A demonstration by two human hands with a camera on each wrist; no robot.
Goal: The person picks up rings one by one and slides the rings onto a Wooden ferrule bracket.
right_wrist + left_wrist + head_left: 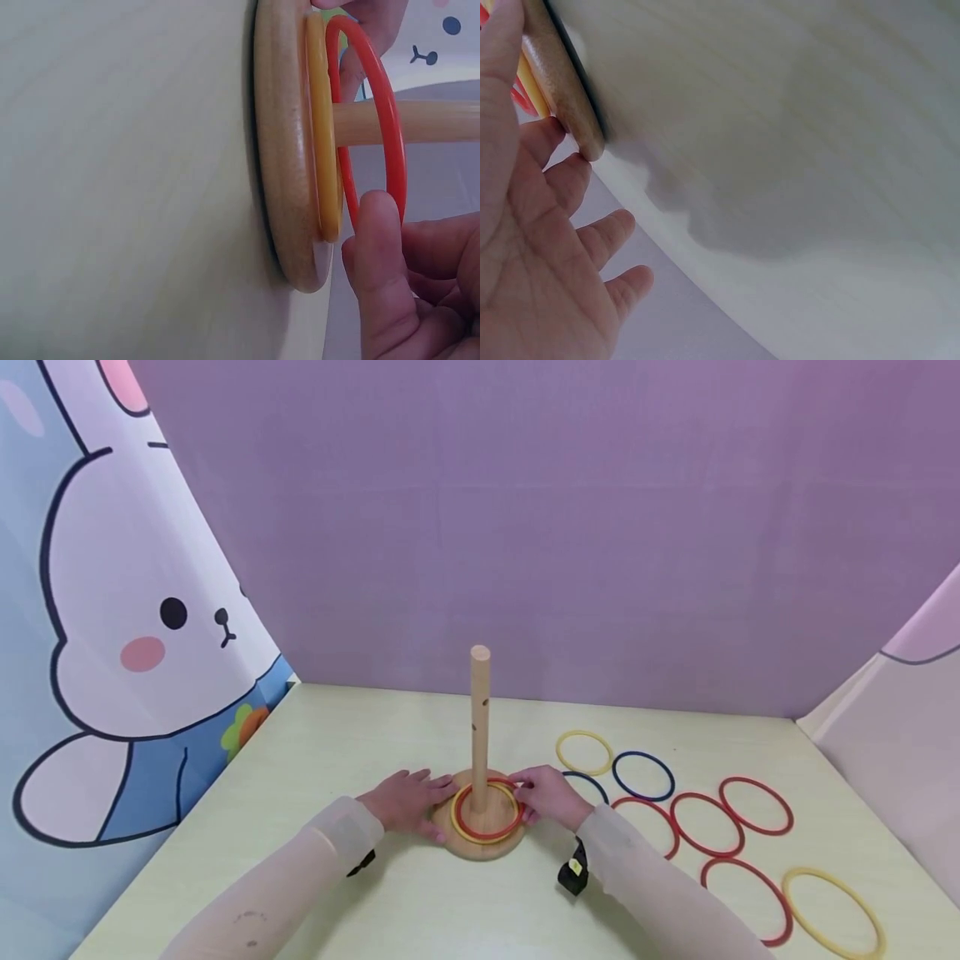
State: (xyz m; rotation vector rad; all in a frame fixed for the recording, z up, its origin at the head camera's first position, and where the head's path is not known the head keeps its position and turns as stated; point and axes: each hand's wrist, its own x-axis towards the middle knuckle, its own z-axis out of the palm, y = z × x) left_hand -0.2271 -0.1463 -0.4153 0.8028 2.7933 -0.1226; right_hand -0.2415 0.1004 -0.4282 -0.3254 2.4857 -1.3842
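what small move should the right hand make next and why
Probably lower the red ring flat onto the yellow ring: the right hand pinches it, it circles the peg but sits tilted, and the left hand touches the base, which may help steady it.

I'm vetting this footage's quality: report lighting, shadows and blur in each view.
Head: brightest view, soft shadows beside both sleeves; left wrist: dimmer, a broad soft-edged shadow across the table, whose grain looks blurry; right wrist: also dim, faint shine on the wooden base, dark shadow along its underside.
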